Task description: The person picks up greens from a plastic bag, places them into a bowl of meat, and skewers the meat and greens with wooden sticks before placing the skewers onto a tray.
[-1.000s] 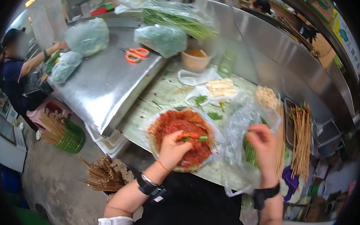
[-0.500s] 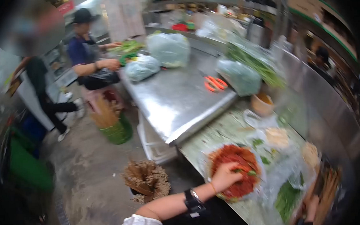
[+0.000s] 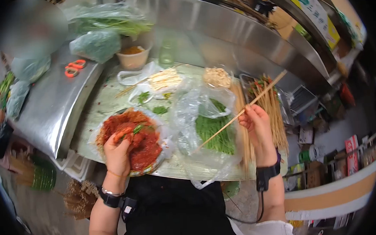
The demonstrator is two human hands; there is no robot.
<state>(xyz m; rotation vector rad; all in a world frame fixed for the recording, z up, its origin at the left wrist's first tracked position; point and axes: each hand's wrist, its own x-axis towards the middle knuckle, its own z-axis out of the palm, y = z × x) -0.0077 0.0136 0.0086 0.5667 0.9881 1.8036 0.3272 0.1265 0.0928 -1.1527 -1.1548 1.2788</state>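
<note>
My left hand (image 3: 117, 157) pinches a red-sauced slice of meat (image 3: 124, 132) with a green herb leaf on it, over a bowl of red marinated meat (image 3: 146, 152). The bowl's rim is mostly covered by a plastic lining. My right hand (image 3: 258, 124) is closed on a thin wooden skewer (image 3: 268, 89), tilted with its lower end toward the left. Beneath that end lies an open clear plastic bag with green herbs (image 3: 215, 131). Bare skewers (image 3: 241, 134) lie beside the bag, and loaded skewers (image 3: 270, 109) lie to their right.
White enoki-like strips (image 3: 164, 79) and a pale clump (image 3: 217, 77) lie at the back of the board. A tub of orange-brown sauce (image 3: 134, 57) stands behind. Orange-handled scissors (image 3: 74, 68) rest on the steel table (image 3: 51, 109). A metal wall (image 3: 192, 36) borders the back.
The view has swung to the right. My right hand has come up from the skewers at the edge, with a skewer in it. My left hand has lifted a slice from the bowl.
</note>
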